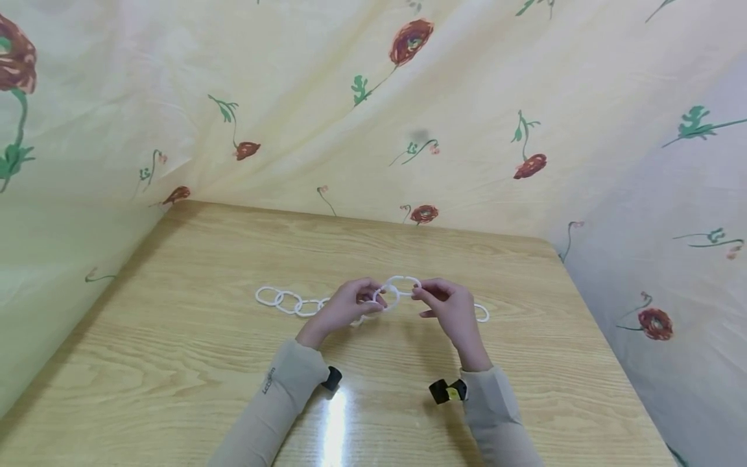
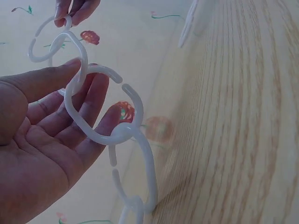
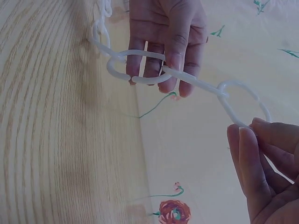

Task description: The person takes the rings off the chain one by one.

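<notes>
Wood-grain surface (image 1: 175, 363) with flowered cloth (image 1: 303, 117) behind, white chain (image 2: 149, 165) partly lying there, partly raised — left hand (image 1: 345, 306) holding a link, right hand (image 1: 454, 308) pinching another between its fingers, forearms reaching forward.

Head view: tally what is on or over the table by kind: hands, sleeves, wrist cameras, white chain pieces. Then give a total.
Hands: 2 (left hand, right hand)
Sleeves: 2 (left sleeve, right sleeve)
Wrist cameras: 2 (left camera, right camera)
White chain pieces: 2 (held chain; another piece, partly hidden behind the right hand)
Total: 8
</notes>
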Motion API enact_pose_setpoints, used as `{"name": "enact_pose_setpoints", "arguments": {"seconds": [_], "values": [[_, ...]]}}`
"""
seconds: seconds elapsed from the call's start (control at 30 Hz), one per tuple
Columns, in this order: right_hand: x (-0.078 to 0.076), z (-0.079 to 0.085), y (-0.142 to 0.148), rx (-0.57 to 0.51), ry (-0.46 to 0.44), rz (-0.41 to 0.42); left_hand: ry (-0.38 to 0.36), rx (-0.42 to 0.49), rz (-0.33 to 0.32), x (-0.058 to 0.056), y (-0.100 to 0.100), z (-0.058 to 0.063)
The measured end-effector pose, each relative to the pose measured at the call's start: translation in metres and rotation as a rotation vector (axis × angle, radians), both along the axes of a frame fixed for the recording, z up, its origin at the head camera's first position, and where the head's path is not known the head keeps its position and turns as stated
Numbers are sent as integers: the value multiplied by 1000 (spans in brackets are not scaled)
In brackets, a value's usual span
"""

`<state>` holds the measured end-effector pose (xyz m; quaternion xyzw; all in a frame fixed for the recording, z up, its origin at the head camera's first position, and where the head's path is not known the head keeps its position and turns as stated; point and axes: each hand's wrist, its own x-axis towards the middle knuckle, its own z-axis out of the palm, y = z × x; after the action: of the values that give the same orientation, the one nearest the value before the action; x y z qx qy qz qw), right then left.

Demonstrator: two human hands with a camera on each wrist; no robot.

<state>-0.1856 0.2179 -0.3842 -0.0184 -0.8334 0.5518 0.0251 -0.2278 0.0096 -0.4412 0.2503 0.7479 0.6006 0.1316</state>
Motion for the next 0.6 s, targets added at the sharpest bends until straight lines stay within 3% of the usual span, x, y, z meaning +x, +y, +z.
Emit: {"name": "enact_pose_setpoints", "arguments": {"seconds": [0.27, 0.6], "values": [[1, 0, 3, -20, -14, -25, -46, 14, 67, 1, -2, 3], [2, 0, 5, -13, -23, -18, -26, 85, 100, 2, -6, 6]]}}
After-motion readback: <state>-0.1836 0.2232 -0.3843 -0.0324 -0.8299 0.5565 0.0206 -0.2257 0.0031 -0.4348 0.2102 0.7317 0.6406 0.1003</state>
